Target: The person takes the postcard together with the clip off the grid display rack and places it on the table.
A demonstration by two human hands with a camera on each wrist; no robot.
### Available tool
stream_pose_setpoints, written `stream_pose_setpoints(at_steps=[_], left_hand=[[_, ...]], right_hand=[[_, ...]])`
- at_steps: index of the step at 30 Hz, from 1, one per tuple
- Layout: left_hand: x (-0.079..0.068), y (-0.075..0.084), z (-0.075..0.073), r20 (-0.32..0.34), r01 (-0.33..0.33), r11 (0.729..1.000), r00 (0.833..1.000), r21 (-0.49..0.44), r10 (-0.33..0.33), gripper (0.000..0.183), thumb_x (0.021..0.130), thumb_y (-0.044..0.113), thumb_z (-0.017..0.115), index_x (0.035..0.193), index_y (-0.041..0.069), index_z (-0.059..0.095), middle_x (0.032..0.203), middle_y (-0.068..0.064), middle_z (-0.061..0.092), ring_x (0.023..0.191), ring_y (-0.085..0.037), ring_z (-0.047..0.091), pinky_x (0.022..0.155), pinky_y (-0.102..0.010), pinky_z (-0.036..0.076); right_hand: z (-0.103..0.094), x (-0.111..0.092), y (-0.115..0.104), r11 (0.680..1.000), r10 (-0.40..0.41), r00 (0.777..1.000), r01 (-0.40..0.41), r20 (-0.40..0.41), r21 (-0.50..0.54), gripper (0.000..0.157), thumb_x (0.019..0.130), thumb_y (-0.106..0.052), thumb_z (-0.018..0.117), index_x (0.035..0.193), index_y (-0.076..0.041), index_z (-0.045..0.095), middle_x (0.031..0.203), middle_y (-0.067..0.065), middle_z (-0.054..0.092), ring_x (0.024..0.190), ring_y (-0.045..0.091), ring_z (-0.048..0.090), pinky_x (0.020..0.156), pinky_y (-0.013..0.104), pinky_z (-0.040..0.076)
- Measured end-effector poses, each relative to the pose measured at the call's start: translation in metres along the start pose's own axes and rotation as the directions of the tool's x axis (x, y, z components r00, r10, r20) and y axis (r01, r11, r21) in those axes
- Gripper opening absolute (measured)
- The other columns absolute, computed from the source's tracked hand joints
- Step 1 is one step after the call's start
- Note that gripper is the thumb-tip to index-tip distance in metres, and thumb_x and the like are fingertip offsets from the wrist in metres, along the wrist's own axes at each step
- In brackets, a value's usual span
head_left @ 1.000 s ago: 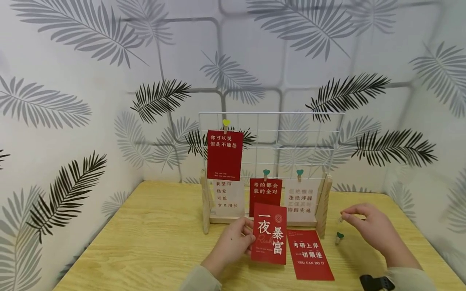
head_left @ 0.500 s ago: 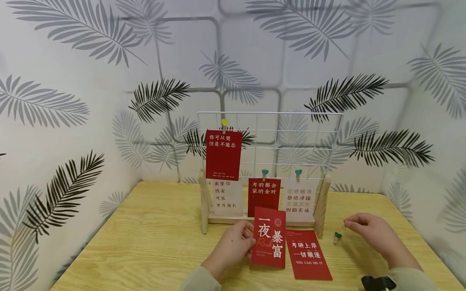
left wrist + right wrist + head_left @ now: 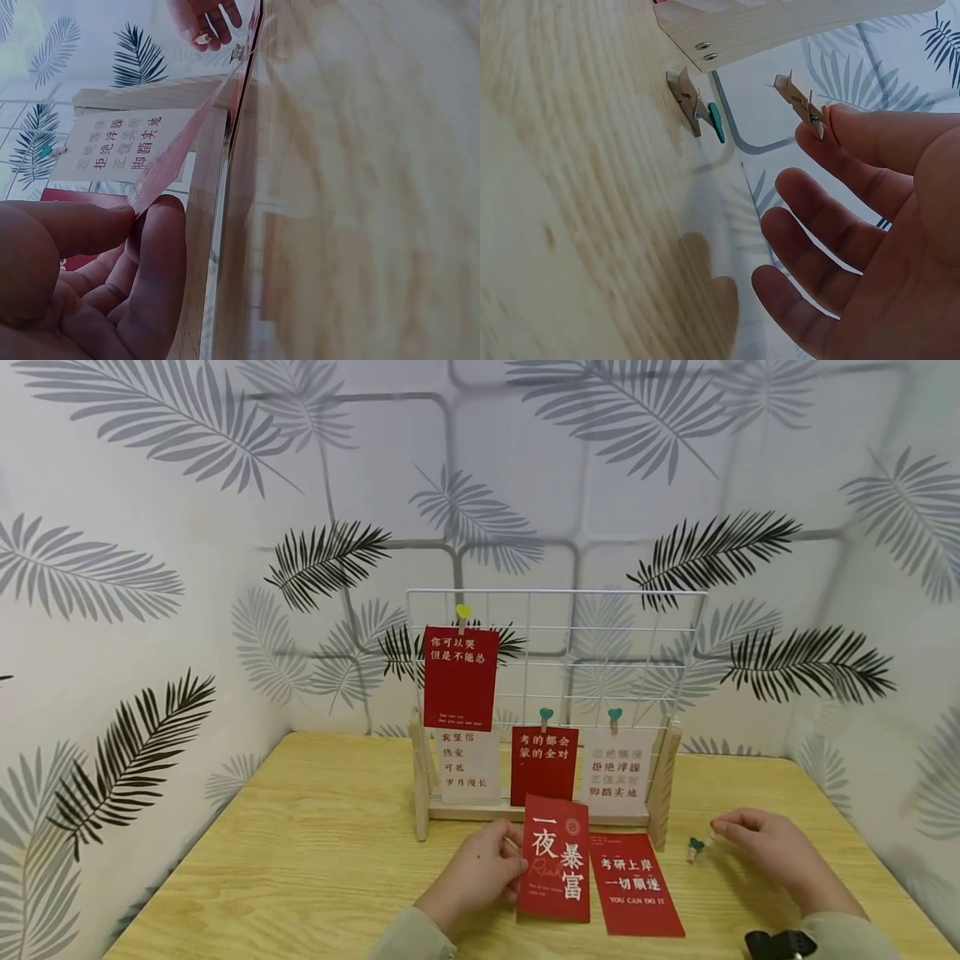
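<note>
My left hand (image 3: 480, 870) pinches a red card (image 3: 553, 864) with white lettering by its left edge. The card tilts up from the table in front of the rack; in the left wrist view its thin edge sits between thumb and forefinger. Out to the right, my right hand (image 3: 776, 860) pinches a small wooden clothespin (image 3: 801, 103) between thumb and forefinger, the other fingers loosely spread. Close by on the table lies another clothespin (image 3: 695, 852) with a green heart. Between the hands a second red card (image 3: 637, 889) lies flat.
A white wire grid rack (image 3: 622, 628) on wooden feet (image 3: 662, 789) stands behind the hands. Clipped to it are an upper red card (image 3: 461, 685), a lower red card (image 3: 544, 768) and white cards (image 3: 617, 777). Leaf-patterned walls enclose the wooden table (image 3: 300, 852).
The red card in my left hand has dropped slightly toward the table. My right hand, with its clothespin, has shifted a little right and down.
</note>
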State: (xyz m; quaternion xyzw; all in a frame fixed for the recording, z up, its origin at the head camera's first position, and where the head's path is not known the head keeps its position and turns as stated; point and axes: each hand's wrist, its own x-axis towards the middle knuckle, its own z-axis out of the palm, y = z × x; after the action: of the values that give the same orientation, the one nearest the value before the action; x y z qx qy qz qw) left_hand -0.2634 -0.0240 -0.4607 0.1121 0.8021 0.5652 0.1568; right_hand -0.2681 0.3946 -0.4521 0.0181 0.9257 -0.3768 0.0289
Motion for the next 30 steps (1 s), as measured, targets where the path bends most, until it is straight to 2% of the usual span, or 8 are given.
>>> stream_pose_setpoints(at_steps=[3,6,11,19,25,30], left_hand=[[0.000,-0.003,0.000,0.014,0.017,1.000,1.000,-0.010,-0.017,0.014,0.097,0.007,0.066,0.108,0.010,0.058,0.083,-0.010,0.063,0.067,-0.022,0.065,0.059,-0.035,0.058],[0.000,-0.006,0.000,0.021,0.027,1.000,0.999,-0.014,-0.027,0.014,0.097,0.008,0.066,0.108,0.010,0.058,0.082,-0.011,0.063,0.066,-0.022,0.065,0.058,-0.034,0.058],[0.001,-0.006,-0.001,0.033,0.029,1.000,0.999,-0.002,-0.029,0.013,0.097,0.007,0.066,0.107,0.010,0.059,0.081,-0.011,0.064,0.064,-0.021,0.065,0.057,-0.033,0.057],[0.001,-0.004,-0.003,0.048,0.026,0.998,0.998,0.060,-0.029,0.014,0.096,0.010,0.068,0.107,0.010,0.058,0.078,-0.008,0.066,0.060,-0.020,0.064,0.056,-0.033,0.056],[0.001,-0.005,-0.003,0.065,0.073,0.996,0.995,0.048,-0.076,0.016,0.096,0.012,0.069,0.107,0.011,0.057,0.080,-0.008,0.068,0.061,-0.020,0.064,0.056,-0.032,0.055],[0.001,-0.006,-0.002,0.071,0.086,0.996,0.994,0.033,-0.089,0.016,0.096,0.013,0.069,0.106,0.010,0.057,0.078,-0.008,0.069,0.059,-0.020,0.064,0.055,-0.031,0.055]], right_hand=[[0.002,0.000,0.003,1.000,0.009,1.000,-0.009,-0.008,0.006,0.047,0.105,-0.043,0.054,0.120,-0.001,0.070,0.124,0.015,0.065,0.105,0.023,0.056,0.084,0.039,0.045],[0.004,-0.001,0.004,1.000,0.000,1.000,0.000,-0.023,-0.008,0.043,0.105,-0.039,0.054,0.118,-0.001,0.071,0.121,0.014,0.067,0.104,0.021,0.056,0.085,0.040,0.045],[0.003,-0.001,0.005,1.000,-0.008,1.000,0.007,-0.021,-0.028,0.043,0.105,-0.038,0.055,0.118,-0.001,0.071,0.122,0.015,0.067,0.112,0.028,0.057,0.092,0.048,0.045],[0.005,0.002,0.010,0.998,-0.020,1.000,0.020,-0.014,-0.057,0.041,0.105,-0.039,0.054,0.116,-0.004,0.073,0.121,0.014,0.068,0.113,0.031,0.058,0.094,0.051,0.044],[0.006,0.002,0.011,0.999,-0.012,1.000,0.012,0.001,-0.050,0.041,0.105,-0.038,0.054,0.117,-0.003,0.072,0.123,0.017,0.067,0.116,0.037,0.058,0.095,0.055,0.044],[0.007,0.004,0.013,0.999,0.001,1.000,0.000,0.010,-0.045,0.042,0.105,-0.039,0.054,0.117,-0.003,0.072,0.124,0.019,0.066,0.119,0.042,0.056,0.096,0.058,0.044]])
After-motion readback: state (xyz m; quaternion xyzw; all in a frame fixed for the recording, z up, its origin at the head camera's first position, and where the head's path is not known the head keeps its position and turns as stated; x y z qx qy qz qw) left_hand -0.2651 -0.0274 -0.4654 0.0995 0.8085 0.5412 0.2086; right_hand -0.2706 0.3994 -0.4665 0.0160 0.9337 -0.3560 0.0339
